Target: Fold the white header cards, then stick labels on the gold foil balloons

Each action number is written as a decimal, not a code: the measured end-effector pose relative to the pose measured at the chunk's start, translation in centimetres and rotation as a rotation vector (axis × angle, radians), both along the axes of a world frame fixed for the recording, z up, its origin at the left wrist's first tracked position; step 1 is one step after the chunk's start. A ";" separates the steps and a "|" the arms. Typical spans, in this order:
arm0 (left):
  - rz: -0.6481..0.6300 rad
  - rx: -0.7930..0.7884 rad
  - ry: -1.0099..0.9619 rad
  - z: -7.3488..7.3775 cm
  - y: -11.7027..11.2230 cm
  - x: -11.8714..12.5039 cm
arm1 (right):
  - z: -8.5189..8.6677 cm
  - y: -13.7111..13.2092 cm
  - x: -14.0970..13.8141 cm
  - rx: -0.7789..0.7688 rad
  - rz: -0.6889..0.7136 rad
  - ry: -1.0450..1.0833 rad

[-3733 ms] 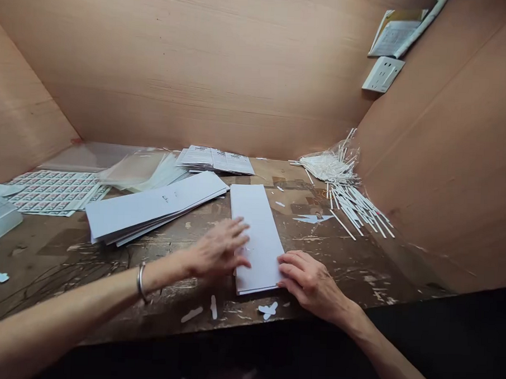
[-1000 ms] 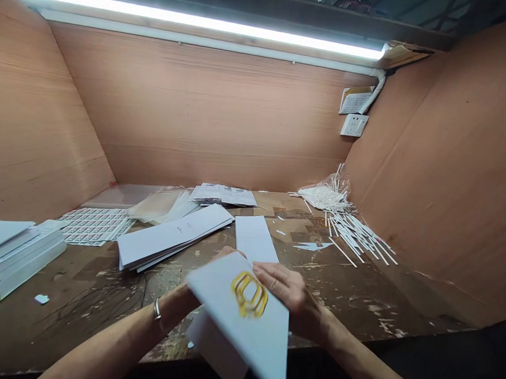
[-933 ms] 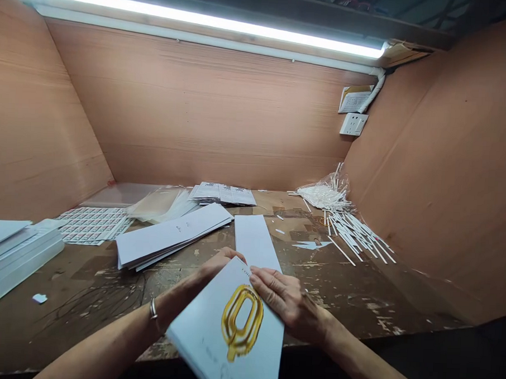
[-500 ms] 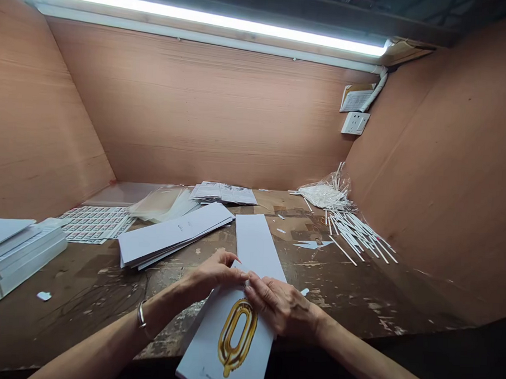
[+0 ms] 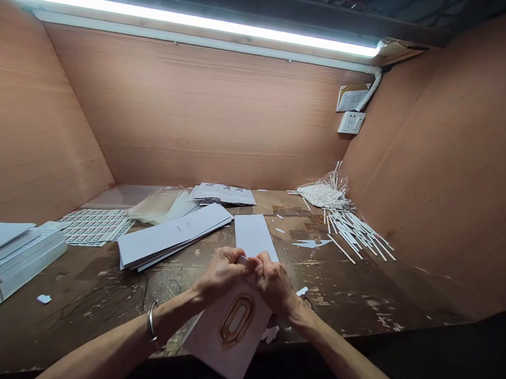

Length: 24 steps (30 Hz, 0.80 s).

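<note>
We log a plywood wall (image 5: 189, 114) rising behind a worn, paint-flecked workbench (image 5: 85, 277). On the bench we note a fanned stack of white cards (image 5: 171, 236), a loose white strip (image 5: 253, 234) and a spill of white sticks (image 5: 355, 233). Nearest us, over the bench's front edge, a white card (image 5: 228, 361) printed with a gold zero-shaped balloon (image 5: 226, 325) hangs tilted from both hands. The left hand (image 5: 222, 275) and right hand (image 5: 274, 282) pinch its upper end closed, knuckles almost touching. A silver bangle (image 5: 150, 321) circles the left wrist (image 5: 163, 314).

L hand (image 5: 222, 275), R hand (image 5: 274, 282) close together, fingers curled, wrists angled inward.
</note>
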<state>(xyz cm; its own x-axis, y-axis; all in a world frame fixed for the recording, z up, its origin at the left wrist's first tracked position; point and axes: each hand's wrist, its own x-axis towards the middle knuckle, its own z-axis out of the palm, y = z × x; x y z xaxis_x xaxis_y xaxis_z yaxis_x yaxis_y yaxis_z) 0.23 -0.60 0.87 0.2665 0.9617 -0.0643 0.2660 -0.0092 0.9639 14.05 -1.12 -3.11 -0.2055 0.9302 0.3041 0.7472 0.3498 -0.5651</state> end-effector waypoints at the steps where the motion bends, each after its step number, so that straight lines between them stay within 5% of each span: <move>1: 0.037 0.069 0.061 -0.3 0.1 0.0 | -0.8 0.3 -0.7 0.015 -0.035 -0.053; 5: 0.145 0.188 0.165 -1.7 1.1 -0.3 | -2.5 1.7 -1.7 -0.023 -0.067 -0.141; 11: 0.024 -0.171 -0.281 -1.3 1.6 -1.1 | -0.5 1.9 0.5 -0.058 0.021 0.131; 16: 0.047 -0.231 -0.407 -1.5 1.6 -0.4 | -0.9 1.8 1.4 -0.086 -0.044 0.387; 20: -0.028 -0.296 -0.464 -1.8 2.0 -0.1 | -1.4 2.4 2.3 -0.297 -0.025 0.598; 24: -0.236 -0.310 -0.487 -0.4 2.0 -1.4 | -0.5 2.7 3.8 -0.636 0.068 0.794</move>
<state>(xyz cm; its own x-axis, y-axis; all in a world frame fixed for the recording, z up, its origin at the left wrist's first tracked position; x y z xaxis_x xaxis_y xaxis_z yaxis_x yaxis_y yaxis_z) -1.14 1.36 0.51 0.5387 0.8292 -0.1489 -0.1795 0.2856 0.9414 17.82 1.63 -3.60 -0.2182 0.9609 -0.1707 0.0653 -0.1601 -0.9849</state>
